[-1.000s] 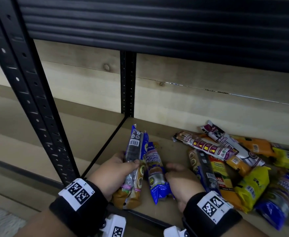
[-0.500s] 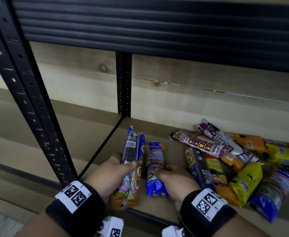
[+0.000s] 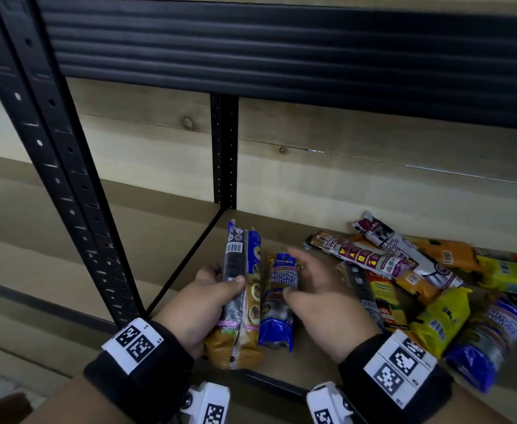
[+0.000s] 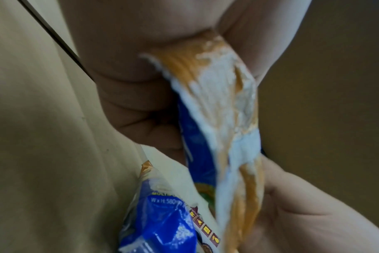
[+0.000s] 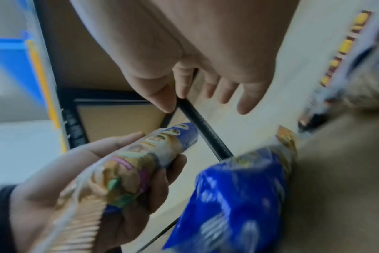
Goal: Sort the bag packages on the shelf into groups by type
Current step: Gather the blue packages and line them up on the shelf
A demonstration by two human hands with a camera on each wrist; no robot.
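Observation:
In the head view my left hand grips a long blue-and-orange bag package and holds it upright at the shelf's left end. The left wrist view shows that package running through my palm. A blue "Singlet Handle" package lies flat on the shelf board just right of it. My right hand hovers beside it with fingers spread, holding nothing. The right wrist view shows those straight fingers above the blue package.
A mixed pile of packages in orange, yellow, blue and white covers the shelf to the right. A black front post stands at left and a rear post in the corner. The upper shelf hangs low overhead.
My right hand has let go of the blue "Singlet Handle" package, which now lies on the board, and has opened and lifted off to the right. My left hand keeps its grip.

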